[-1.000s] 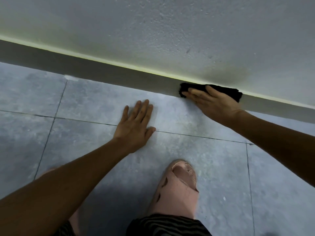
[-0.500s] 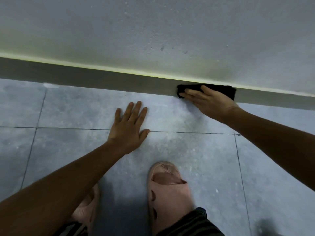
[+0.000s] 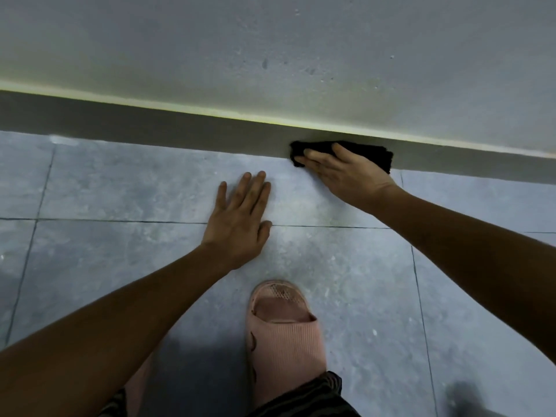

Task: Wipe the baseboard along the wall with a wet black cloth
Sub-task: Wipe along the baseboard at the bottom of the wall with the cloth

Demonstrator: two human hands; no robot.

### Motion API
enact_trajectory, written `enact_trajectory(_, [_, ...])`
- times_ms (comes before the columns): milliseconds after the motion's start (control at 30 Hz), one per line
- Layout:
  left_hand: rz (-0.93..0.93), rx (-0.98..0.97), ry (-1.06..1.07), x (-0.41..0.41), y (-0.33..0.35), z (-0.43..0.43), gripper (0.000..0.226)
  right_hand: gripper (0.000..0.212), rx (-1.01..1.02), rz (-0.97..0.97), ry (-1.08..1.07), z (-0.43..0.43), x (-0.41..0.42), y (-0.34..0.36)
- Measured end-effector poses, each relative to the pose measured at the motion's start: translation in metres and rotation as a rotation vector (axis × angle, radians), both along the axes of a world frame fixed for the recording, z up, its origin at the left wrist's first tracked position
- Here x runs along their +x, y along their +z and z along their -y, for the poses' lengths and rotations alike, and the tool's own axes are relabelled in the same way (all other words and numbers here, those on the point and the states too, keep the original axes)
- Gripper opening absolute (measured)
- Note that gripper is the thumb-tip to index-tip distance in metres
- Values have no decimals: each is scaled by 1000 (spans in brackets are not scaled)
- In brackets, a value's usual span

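Note:
A grey baseboard runs along the foot of the pale wall, from the left edge to the right edge. My right hand presses a folded black cloth flat against the baseboard, fingers stretched leftward over it. Most of the cloth is hidden by the hand; its left end and right end show. My left hand lies palm down on the grey floor tile, fingers spread, holding nothing, just in front of the baseboard and left of the cloth.
Grey floor tiles with dark grout lines fill the foreground. My right foot in a pink slipper stands below the hands, and part of another slipper shows at the bottom left. A rough white wall rises above the baseboard.
The view has shifted a little. My right hand and the cloth have slid slightly left along the baseboard. The left hand stays planted on the tile.

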State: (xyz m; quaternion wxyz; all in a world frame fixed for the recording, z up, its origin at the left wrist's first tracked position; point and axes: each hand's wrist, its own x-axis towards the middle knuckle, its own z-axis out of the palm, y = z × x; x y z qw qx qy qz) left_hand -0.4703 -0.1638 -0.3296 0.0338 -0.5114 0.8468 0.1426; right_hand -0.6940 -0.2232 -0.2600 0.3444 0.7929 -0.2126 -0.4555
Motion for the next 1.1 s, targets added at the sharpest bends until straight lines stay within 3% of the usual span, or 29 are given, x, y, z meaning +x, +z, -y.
enact_trajectory(167, [2, 58, -58, -20, -1, 7, 67, 66, -33, -77, 66, -6, -34, 13])
enact_trajectory(467, [63, 129, -22, -29, 10, 5, 68, 62, -36, 98, 86, 4, -13, 15])
enact_trajectory(767, [61, 147, 31, -40, 11, 0, 70, 64, 18, -24, 53, -9, -55, 12])
enact_trajectory(1100, [27, 41, -108, -51, 0, 11, 65, 65, -14, 227, 39, -1, -51, 17])
